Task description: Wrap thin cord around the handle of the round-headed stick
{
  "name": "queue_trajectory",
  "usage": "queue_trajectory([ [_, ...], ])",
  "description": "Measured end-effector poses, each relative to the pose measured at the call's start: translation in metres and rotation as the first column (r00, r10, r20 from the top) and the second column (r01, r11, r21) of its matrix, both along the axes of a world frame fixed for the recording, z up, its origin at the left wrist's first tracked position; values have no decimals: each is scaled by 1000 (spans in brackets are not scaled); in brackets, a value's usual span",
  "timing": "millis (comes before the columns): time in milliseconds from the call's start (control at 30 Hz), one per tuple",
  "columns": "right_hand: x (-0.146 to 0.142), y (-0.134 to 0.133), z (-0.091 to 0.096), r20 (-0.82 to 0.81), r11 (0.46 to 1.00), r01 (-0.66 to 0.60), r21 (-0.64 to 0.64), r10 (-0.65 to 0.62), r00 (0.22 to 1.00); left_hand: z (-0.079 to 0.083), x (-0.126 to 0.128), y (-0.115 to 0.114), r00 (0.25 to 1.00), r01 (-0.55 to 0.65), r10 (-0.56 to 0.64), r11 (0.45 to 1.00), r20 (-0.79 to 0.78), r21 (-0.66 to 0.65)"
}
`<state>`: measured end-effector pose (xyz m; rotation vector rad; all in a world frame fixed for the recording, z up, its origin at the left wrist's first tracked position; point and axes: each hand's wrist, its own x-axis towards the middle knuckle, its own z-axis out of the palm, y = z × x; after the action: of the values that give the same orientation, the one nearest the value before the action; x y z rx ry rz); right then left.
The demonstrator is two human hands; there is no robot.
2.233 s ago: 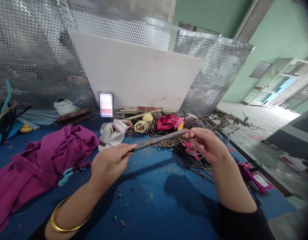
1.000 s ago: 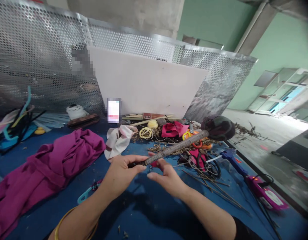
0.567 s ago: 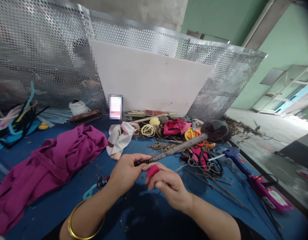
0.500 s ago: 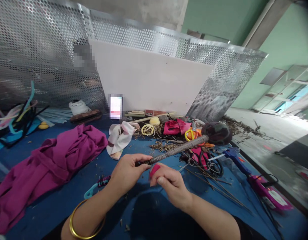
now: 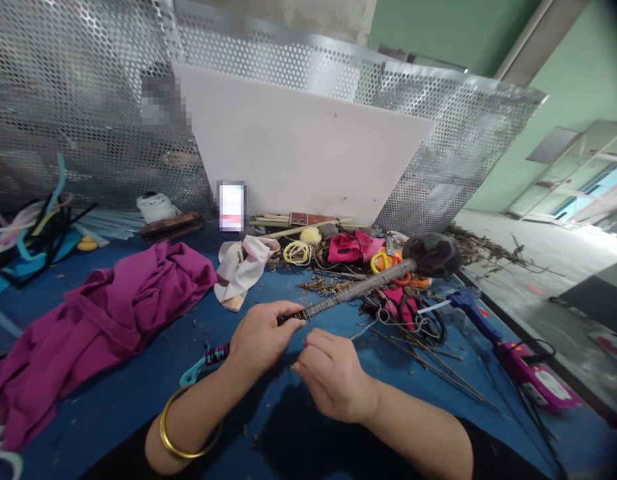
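Note:
My left hand (image 5: 263, 337) is closed around a stick (image 5: 358, 287) wound with grey-brown cord, thumb and fingers pinching it. The far end carries a dark, rounded head (image 5: 433, 255), tilted up to the right. On the near side of the hand, in line with the stick, a purple-and-turquoise wrapped part (image 5: 218, 353) ends in a turquoise loop (image 5: 192, 373). Just below the stick, my right hand (image 5: 333, 373) is closed in a pinch. A thin grey cord (image 5: 364, 331) runs from behind it to a tangle on the right; its fingertips are partly hidden.
Purple cloth (image 5: 138, 300) lies left, a pale cloth (image 5: 243, 267) behind my left hand. Yellow-handled scissors (image 5: 383, 263), a pink pouch (image 5: 353, 247) and twigs lie beyond the stick. At right are a blue glue gun (image 5: 473, 313) and a magenta box (image 5: 543, 383).
My right hand has turned and closed up, and the red patch on its finger is now mostly hidden. My left hand and the wrapped stick have shifted slightly.

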<state>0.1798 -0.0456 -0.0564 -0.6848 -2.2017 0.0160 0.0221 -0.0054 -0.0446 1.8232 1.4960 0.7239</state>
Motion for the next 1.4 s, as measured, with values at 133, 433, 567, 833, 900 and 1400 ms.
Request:
queue_trajectory([
  [133,-1,-1,-3,0,1000,-5,-8,5,1000,3,0,0,999,8,-9,1000,-39,-14],
  [433,22,12,9,-417,881,-154,-448,-54,907,12,4,-10,965,125,-106,990,-239,65],
  [567,29,21,11,-446,832,-163,-530,-110,888,11,7,-13,941,171,-129,979,-313,111],
  [833,30,27,9,-433,765,-144,-627,-189,881,6,10,-14,898,236,-151,957,-413,165],
  [900,29,28,9,-443,755,-153,-637,-197,875,6,10,-16,888,266,-162,944,-430,195],
  [1400,20,45,16,-529,577,-237,-782,-412,742,-2,12,-18,816,370,-129,865,-563,338],
])
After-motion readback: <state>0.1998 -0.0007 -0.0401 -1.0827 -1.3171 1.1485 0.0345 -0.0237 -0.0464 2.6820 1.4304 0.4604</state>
